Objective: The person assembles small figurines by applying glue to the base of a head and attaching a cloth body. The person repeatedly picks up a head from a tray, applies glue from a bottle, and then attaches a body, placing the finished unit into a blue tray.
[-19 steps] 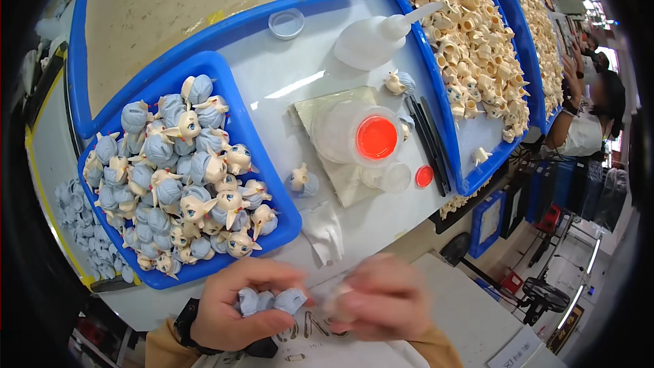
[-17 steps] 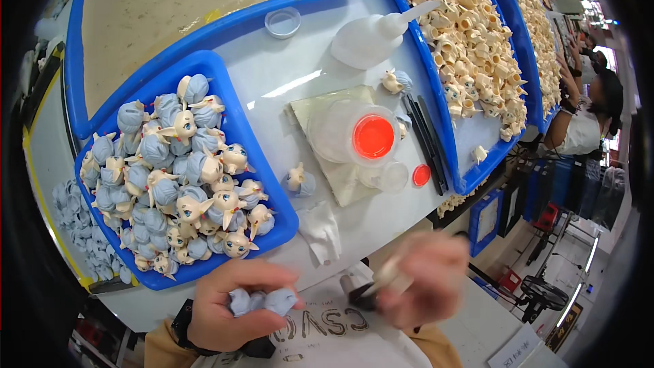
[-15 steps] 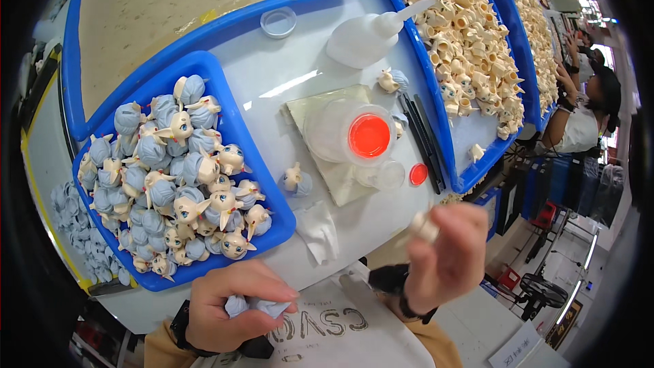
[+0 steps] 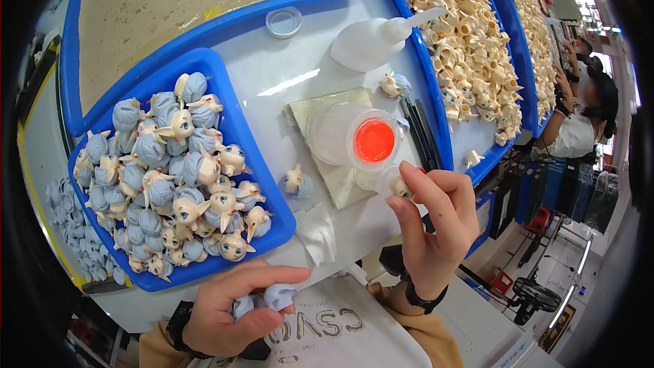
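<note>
My left hand (image 4: 235, 310) is closed around grey-blue doll hair pieces (image 4: 280, 296), low in front of my apron. My right hand (image 4: 443, 232) is raised at the table's near right, thumb and fingers pinching a small beige doll head piece (image 4: 400, 189). The fingertips hide most of that piece. It is held close by a small clear cup (image 4: 368, 178), and I cannot tell whether they touch. Just beyond is a translucent cup (image 4: 327, 133) with bright red contents (image 4: 375, 140), on a pale flat pad (image 4: 346, 196).
Finished doll heads fill a blue tray (image 4: 283, 221) at the left. Blue bins (image 4: 446, 138) of beige head parts stand at the right. A white squeeze bottle (image 4: 368, 44), black sticks (image 4: 424, 136), single doll heads (image 4: 297, 182) and a white tissue (image 4: 317, 235) lie between.
My right hand has moved forward and slightly left with the head piece, up to the small clear cup. My left hand's fingers have loosened a little, showing more of the hair pieces.
</note>
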Demonstrator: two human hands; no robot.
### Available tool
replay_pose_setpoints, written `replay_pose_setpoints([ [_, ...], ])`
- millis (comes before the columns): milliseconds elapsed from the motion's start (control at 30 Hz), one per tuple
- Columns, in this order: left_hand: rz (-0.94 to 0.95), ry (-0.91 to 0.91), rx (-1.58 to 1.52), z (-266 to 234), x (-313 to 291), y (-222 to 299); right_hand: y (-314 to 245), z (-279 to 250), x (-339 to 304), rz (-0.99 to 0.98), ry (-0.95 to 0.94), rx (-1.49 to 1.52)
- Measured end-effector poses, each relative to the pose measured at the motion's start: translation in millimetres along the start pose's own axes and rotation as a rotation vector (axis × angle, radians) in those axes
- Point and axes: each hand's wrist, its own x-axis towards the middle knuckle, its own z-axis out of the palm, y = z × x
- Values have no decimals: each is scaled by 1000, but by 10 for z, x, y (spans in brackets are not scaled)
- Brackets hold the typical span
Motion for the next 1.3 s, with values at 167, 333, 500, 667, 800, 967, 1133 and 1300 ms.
replay_pose_setpoints([
  [167,108,20,73,-10,26,-50,40,6,-4,-65,32,-77],
  [333,101,-19,-61,5,18,-78,53,28,-51,-53,64,-77],
  [500,140,-19,-194,-3,12,-163,92,64,-120,-35,118,-23],
  [667,123,-21,-199,-29,5,-190,145,100,-174,-41,164,42],
  [800,122,-20,-189,-39,11,-203,156,106,-178,-37,173,79],
  [967,140,-26,-160,4,26,-171,157,108,-240,-8,279,331],
  [1133,88,-41,-185,1,43,-158,7,80,-384,-73,235,667],
  [1300,97,-36,-219,-5,30,-181,-231,36,-358,-261,-94,737],
])
